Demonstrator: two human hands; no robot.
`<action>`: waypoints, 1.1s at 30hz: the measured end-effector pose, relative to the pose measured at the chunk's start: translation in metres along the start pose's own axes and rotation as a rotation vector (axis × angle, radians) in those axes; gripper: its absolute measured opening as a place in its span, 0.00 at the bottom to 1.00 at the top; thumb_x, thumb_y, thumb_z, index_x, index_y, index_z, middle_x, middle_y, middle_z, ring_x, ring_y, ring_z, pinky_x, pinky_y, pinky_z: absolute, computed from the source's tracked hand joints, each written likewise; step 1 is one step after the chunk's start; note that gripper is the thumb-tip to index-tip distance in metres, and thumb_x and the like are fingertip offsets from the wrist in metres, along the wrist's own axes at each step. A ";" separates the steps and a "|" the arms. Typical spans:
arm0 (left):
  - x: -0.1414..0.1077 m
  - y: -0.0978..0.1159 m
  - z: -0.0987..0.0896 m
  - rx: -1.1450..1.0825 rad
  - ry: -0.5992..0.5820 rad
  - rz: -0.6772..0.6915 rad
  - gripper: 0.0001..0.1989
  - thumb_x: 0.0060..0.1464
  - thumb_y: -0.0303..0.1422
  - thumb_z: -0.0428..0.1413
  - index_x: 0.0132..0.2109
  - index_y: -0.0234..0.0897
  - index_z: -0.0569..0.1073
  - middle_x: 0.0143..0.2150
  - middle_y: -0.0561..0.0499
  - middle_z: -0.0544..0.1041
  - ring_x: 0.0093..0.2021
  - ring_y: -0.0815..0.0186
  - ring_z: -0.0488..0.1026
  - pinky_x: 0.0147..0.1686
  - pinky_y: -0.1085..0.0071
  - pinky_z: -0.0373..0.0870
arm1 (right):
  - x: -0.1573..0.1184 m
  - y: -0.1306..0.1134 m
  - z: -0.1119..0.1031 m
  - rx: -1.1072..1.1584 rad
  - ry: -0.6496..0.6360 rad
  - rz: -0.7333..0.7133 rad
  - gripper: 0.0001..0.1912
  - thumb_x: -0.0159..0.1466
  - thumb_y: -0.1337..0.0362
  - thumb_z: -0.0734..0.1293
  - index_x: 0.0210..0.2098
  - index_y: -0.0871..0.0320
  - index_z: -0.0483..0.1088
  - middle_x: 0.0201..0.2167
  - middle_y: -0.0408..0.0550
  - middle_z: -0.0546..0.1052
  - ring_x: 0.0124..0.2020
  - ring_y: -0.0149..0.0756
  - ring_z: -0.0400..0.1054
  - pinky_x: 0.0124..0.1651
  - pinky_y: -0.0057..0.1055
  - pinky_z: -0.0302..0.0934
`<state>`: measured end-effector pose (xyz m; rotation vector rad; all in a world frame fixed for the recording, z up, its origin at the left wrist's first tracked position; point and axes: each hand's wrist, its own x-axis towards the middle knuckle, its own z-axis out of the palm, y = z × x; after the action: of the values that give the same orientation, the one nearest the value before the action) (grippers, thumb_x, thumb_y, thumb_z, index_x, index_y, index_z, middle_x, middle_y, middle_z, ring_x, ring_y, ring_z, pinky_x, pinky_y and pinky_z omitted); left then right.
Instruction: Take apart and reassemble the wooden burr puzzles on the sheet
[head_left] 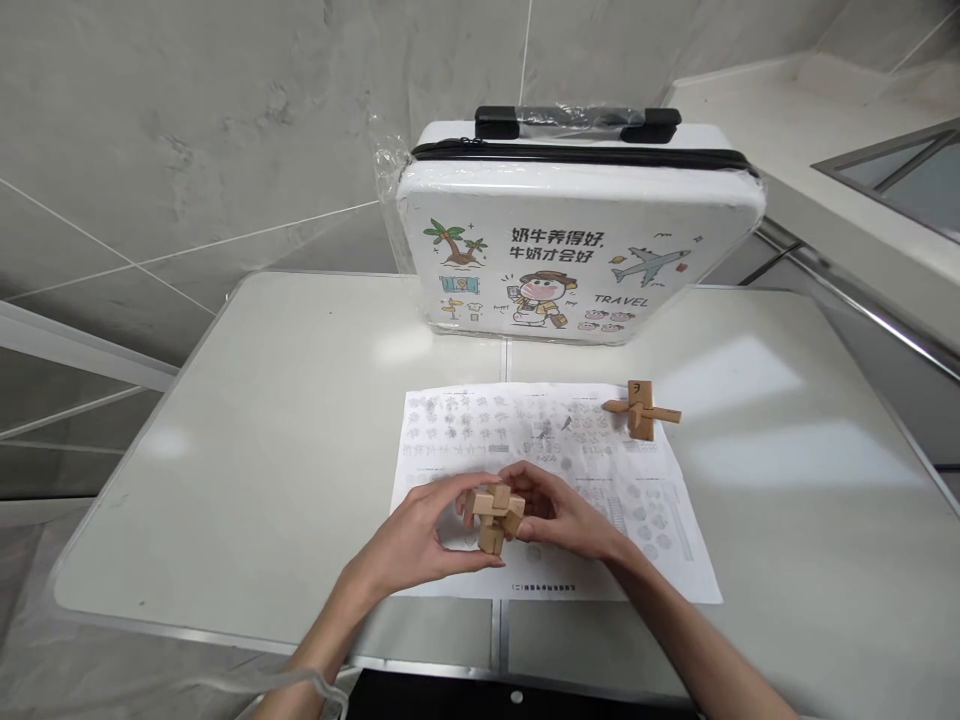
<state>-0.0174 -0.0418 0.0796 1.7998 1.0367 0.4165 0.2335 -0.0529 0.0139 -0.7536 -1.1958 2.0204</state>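
Beyond the left hand [424, 535] and right hand [566, 518], a white hard-shell suitcase [502, 180] stood upright in clear plastic film [390, 165], its black carry handle [498, 123] above a black zipper [585, 154]. The side facing the hands bore palm trees [448, 240], an airplane [649, 266], a cartoon cow [538, 297] and "TRAVEL" lettering [621, 301]. A pale two-panel table [247, 420] extended to either side of the hands; grey tiles [225, 120] showed beyond, and a white ledge [750, 115] farther right.
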 end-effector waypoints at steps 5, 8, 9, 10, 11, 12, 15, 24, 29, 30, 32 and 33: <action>0.003 0.000 0.006 -0.011 -0.064 0.024 0.38 0.51 0.41 0.76 0.66 0.54 0.74 0.57 0.50 0.80 0.55 0.55 0.79 0.55 0.61 0.77 | 0.000 -0.004 0.001 -0.037 -0.041 0.030 0.29 0.62 0.47 0.81 0.53 0.54 0.69 0.42 0.46 0.78 0.40 0.37 0.73 0.44 0.34 0.66; 0.004 0.000 0.010 -0.042 -0.087 0.062 0.37 0.51 0.40 0.76 0.66 0.55 0.74 0.61 0.48 0.77 0.57 0.56 0.78 0.54 0.63 0.77 | 0.001 -0.006 0.003 -0.042 -0.047 0.029 0.33 0.58 0.43 0.82 0.52 0.54 0.69 0.41 0.46 0.79 0.39 0.38 0.73 0.42 0.33 0.65; 0.005 0.000 0.011 -0.048 -0.080 0.069 0.37 0.51 0.40 0.76 0.66 0.55 0.74 0.61 0.48 0.77 0.57 0.56 0.78 0.53 0.64 0.77 | 0.001 -0.007 0.003 -0.043 -0.035 0.023 0.36 0.57 0.40 0.81 0.52 0.54 0.69 0.41 0.46 0.79 0.38 0.38 0.73 0.41 0.33 0.65; 0.005 0.000 0.012 -0.049 -0.066 0.073 0.37 0.51 0.40 0.76 0.66 0.54 0.73 0.60 0.48 0.78 0.56 0.56 0.78 0.53 0.64 0.77 | 0.001 -0.007 0.004 -0.050 -0.020 0.010 0.38 0.56 0.36 0.80 0.52 0.54 0.68 0.40 0.46 0.79 0.37 0.38 0.73 0.40 0.33 0.65; 0.005 0.000 0.012 -0.048 -0.046 0.075 0.37 0.51 0.40 0.76 0.66 0.53 0.73 0.58 0.48 0.79 0.54 0.56 0.79 0.51 0.64 0.77 | 0.000 -0.008 0.004 -0.063 -0.007 -0.006 0.38 0.57 0.33 0.78 0.52 0.54 0.68 0.39 0.47 0.80 0.36 0.39 0.73 0.39 0.34 0.65; 0.005 0.000 0.012 -0.048 -0.020 0.075 0.37 0.51 0.40 0.76 0.66 0.52 0.73 0.56 0.48 0.80 0.52 0.56 0.79 0.50 0.64 0.77 | 0.000 -0.009 0.005 -0.084 0.001 -0.026 0.37 0.61 0.31 0.74 0.53 0.54 0.68 0.39 0.48 0.80 0.36 0.40 0.74 0.40 0.35 0.66; 0.005 0.000 0.010 -0.064 0.081 0.063 0.36 0.51 0.41 0.76 0.64 0.48 0.74 0.52 0.49 0.81 0.48 0.58 0.80 0.49 0.64 0.77 | -0.002 -0.009 0.006 -0.200 0.034 -0.089 0.28 0.74 0.36 0.63 0.54 0.54 0.69 0.40 0.51 0.81 0.37 0.41 0.76 0.42 0.37 0.69; 0.005 -0.001 0.008 -0.093 0.096 0.054 0.34 0.53 0.39 0.75 0.64 0.49 0.74 0.55 0.48 0.81 0.51 0.57 0.79 0.52 0.62 0.76 | -0.002 -0.009 0.009 -0.436 0.049 -0.117 0.30 0.79 0.42 0.56 0.31 0.54 0.73 0.24 0.46 0.77 0.26 0.37 0.71 0.36 0.33 0.63; 0.006 0.000 0.008 -0.080 0.048 0.080 0.34 0.56 0.38 0.73 0.67 0.50 0.73 0.58 0.47 0.80 0.54 0.55 0.78 0.56 0.61 0.75 | -0.001 -0.014 0.010 -0.272 -0.061 -0.056 0.33 0.79 0.41 0.55 0.28 0.55 0.72 0.21 0.44 0.73 0.23 0.35 0.67 0.35 0.34 0.63; 0.007 -0.001 0.007 -0.080 0.048 0.081 0.33 0.57 0.39 0.72 0.68 0.50 0.73 0.60 0.46 0.80 0.54 0.55 0.78 0.57 0.61 0.75 | -0.001 -0.015 0.011 -0.256 -0.054 -0.050 0.32 0.79 0.41 0.56 0.28 0.55 0.72 0.21 0.44 0.73 0.23 0.35 0.68 0.35 0.34 0.64; 0.008 -0.006 0.006 -0.088 0.073 0.065 0.34 0.59 0.39 0.71 0.69 0.50 0.71 0.63 0.45 0.78 0.50 0.58 0.79 0.55 0.62 0.76 | -0.001 -0.014 0.010 -0.215 -0.004 -0.032 0.31 0.79 0.41 0.57 0.30 0.56 0.73 0.23 0.45 0.75 0.24 0.35 0.69 0.34 0.34 0.64; 0.010 -0.009 0.004 -0.096 0.101 0.047 0.34 0.60 0.40 0.70 0.70 0.50 0.70 0.63 0.45 0.78 0.47 0.60 0.79 0.53 0.63 0.77 | 0.000 -0.013 0.008 -0.180 0.040 -0.023 0.30 0.78 0.41 0.58 0.31 0.56 0.73 0.24 0.45 0.75 0.25 0.35 0.69 0.34 0.34 0.64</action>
<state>-0.0132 -0.0351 0.0683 1.7345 1.0272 0.5819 0.2307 -0.0527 0.0291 -0.8594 -1.3701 1.8877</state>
